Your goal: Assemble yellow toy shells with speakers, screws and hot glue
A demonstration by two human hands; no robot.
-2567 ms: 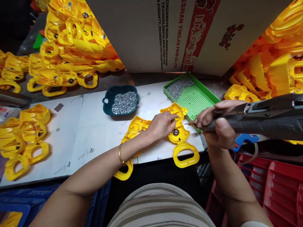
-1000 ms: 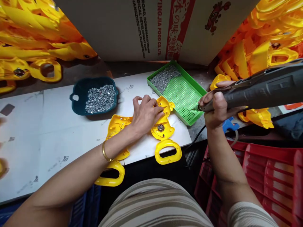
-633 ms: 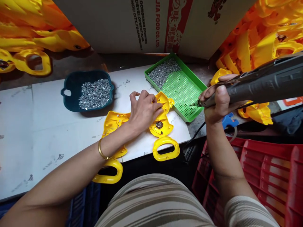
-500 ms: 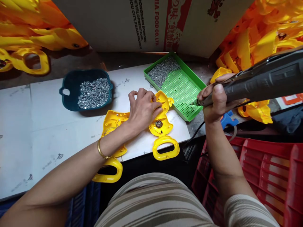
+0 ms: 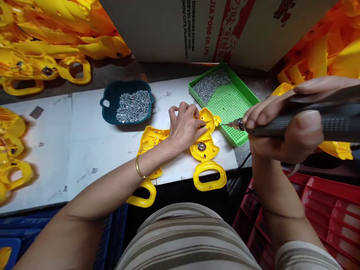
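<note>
My left hand [image 5: 185,125] rests over a yellow plastic toy shell half [image 5: 204,150], fingers curled and pinched at its inner side; whatever lies between the fingertips is hidden. A round metallic part [image 5: 201,146] sits inside this shell, whose oval handle [image 5: 209,176] overhangs the board's near edge. Under my left wrist lies a second yellow shell half [image 5: 150,140] with thin wires inside. My right hand [image 5: 284,123] is wrapped round a dark electric screwdriver [image 5: 332,120], held nearly level. Its tip points left, close to the shell's right edge, above the green tray's near corner.
A green perforated tray [image 5: 242,107] holds small screws at its far end. Left of it stands a dark teal bowl [image 5: 104,112] of shiny metal parts. Yellow shells [image 5: 62,41] are heaped at both sides. A large carton [image 5: 157,33] stands behind; a red crate [image 5: 317,210] is lower right.
The view has swung left, bringing more shells into sight. My right hand has brought the screwdriver tip from over the tray leftward to the shell's edge. My left hand stays on the shell.
</note>
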